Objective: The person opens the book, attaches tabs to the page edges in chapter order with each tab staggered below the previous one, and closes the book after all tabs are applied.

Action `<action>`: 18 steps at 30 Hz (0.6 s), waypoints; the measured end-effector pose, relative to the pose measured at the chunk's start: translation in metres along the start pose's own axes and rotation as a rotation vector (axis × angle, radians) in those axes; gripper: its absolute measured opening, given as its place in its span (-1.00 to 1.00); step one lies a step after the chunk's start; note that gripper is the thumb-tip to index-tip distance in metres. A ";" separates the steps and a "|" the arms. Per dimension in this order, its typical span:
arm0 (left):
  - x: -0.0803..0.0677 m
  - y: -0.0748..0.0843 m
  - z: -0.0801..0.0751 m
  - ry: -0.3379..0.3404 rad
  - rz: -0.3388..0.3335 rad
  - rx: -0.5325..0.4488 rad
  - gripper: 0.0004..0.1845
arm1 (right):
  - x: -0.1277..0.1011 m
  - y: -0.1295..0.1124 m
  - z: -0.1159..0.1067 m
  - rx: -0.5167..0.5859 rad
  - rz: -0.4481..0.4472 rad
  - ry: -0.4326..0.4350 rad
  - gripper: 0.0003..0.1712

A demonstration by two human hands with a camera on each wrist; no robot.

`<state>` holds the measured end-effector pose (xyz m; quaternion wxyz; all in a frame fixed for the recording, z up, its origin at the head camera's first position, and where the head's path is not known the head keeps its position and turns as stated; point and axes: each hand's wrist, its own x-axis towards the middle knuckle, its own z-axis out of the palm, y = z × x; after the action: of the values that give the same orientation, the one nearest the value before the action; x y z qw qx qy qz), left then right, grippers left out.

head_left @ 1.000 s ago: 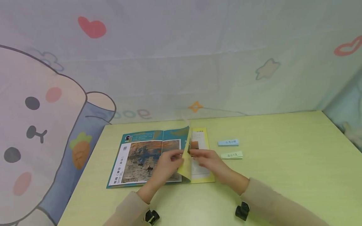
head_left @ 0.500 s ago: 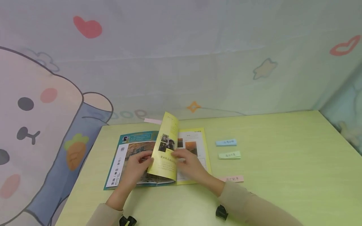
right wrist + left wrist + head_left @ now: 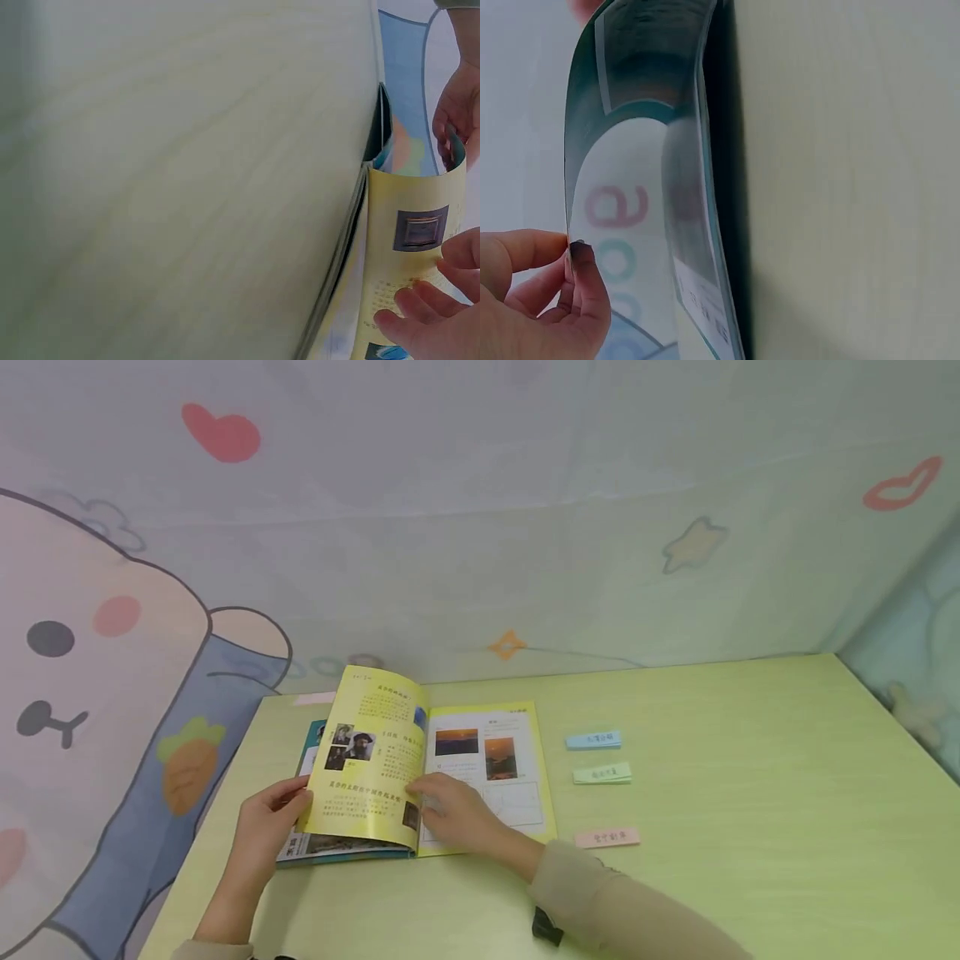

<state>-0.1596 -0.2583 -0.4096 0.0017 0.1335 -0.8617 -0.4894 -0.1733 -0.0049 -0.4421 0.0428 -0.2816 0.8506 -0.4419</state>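
An open magazine (image 3: 521,735) lies on the table, its right-hand page bordered in yellow with sunset pictures. My left hand (image 3: 262,831) pinches the outer edge of a yellow page (image 3: 367,710), which is raised and curved over the left side. In the left wrist view, that hand (image 3: 551,292) holds the edge between thumb and fingers, beside the page's glossy dark teal back (image 3: 622,150). Near the spine, my right hand (image 3: 465,818) touches the lower part of the yellow page; its fingers (image 3: 416,304) are loosely bent in the right wrist view.
To the magazine's right lie a blue paper strip (image 3: 593,741), a green strip (image 3: 602,773) and a pink strip (image 3: 607,837), all with handwriting. Another pale pink strip (image 3: 313,698) shows beyond the page's top left. A printed cloth (image 3: 450,527) hangs behind the table.
The yellow page has swung from nearly upright over to the left, uncovering the right-hand page. Both hands have moved left with it. The pink strip at the right has come into view.
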 end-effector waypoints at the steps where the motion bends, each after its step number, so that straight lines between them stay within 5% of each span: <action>1: 0.000 -0.004 -0.003 0.011 0.000 0.010 -0.60 | 0.001 0.000 0.003 -0.014 0.001 -0.013 -0.59; 11: 0.010 -0.038 -0.014 0.107 0.027 0.197 -0.68 | 0.015 -0.001 0.022 -0.251 -0.085 -0.141 -0.61; 18: 0.015 -0.052 -0.015 0.089 0.051 0.278 -0.70 | 0.018 -0.005 0.025 -0.348 -0.138 -0.209 -0.61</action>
<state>-0.1597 -0.2998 -0.4477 0.0338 0.1318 -0.9234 -0.3590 -0.1780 -0.0341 -0.4505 0.0513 -0.3865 0.8838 -0.2587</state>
